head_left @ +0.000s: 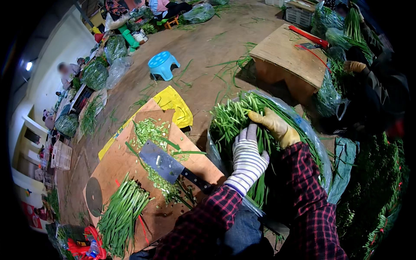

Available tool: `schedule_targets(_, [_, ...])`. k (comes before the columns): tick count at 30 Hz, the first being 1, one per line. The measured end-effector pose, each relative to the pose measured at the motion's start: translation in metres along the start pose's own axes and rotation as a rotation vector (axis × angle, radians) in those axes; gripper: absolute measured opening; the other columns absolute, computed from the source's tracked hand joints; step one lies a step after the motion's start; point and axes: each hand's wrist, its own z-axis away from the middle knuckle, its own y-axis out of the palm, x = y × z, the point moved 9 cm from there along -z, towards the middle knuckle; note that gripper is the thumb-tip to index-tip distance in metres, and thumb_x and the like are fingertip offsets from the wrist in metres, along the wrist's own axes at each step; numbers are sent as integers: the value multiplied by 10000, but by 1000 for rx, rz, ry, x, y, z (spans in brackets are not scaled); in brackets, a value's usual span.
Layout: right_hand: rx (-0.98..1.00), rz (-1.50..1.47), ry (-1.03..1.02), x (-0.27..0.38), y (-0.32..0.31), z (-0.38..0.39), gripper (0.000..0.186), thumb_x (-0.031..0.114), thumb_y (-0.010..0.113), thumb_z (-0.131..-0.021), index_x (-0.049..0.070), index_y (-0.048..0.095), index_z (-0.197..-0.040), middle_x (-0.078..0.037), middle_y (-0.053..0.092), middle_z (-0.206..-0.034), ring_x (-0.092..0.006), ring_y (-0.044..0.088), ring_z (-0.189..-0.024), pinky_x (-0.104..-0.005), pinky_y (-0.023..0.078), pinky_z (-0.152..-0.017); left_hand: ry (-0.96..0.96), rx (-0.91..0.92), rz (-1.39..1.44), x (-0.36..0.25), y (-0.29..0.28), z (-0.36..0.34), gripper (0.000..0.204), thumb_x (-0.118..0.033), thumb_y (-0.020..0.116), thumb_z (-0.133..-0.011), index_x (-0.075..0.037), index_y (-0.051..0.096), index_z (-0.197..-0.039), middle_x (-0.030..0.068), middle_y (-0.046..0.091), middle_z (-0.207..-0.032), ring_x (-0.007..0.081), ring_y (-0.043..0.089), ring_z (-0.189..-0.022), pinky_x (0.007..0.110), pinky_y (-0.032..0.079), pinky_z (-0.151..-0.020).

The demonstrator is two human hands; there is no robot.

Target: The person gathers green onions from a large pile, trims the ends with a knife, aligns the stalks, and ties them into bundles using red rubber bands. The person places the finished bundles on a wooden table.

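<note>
A thick mass of green garlic chives (227, 119) sits in a clear plastic bag (323, 162) in front of me, pale cut ends toward the far side. My left hand (249, 158), in a white striped knit glove, lies along the stalks with its fingers stretched out. My right hand (276, 125), in a yellow rubber glove, curls over the stalks, thumb toward the pale ends; its fingertips are partly hidden. Left of the bag, a cleaver (162, 160) with a black handle rests on a wooden board (151, 225) among chopped pale bits (149, 130). A chive bundle (123, 216) lies at the board's near left.
A yellow sack (175, 106) lies under the board's far edge. Beyond stands a blue plastic stool (163, 65). A wooden box (286, 56) with a red-handled tool (308, 36) stands at the far right. Another person's gloved hand (355, 66) shows on the right. Red plastic (89, 245) lies near left.
</note>
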Motion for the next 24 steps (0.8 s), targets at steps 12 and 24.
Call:
schedule_targets(12, [55, -356, -105, -27, 3, -5, 379, 269, 611, -909, 21, 658, -1192, -90, 677, -1154, -167, 615, -1066, -288, 446, -953, -405, -233, 799, 105, -18, -19, 956, -119, 835, -704, 47, 258, -1448, 207, 407, -1444, 296, 421, -1297, 369, 348, -1087])
schedule_targets(24, [235, -717, -543, 26, 0, 84, 1051, 154, 794, -660, 15, 198, -1514, -138, 422, -1456, -254, 431, -1314, -361, 299, -1119, -159, -10, 245, -3, 4, -5, 1053, -108, 737, -670, -50, 102, -1508, 290, 425, -1342, 421, 523, -1172, 421, 444, -1017])
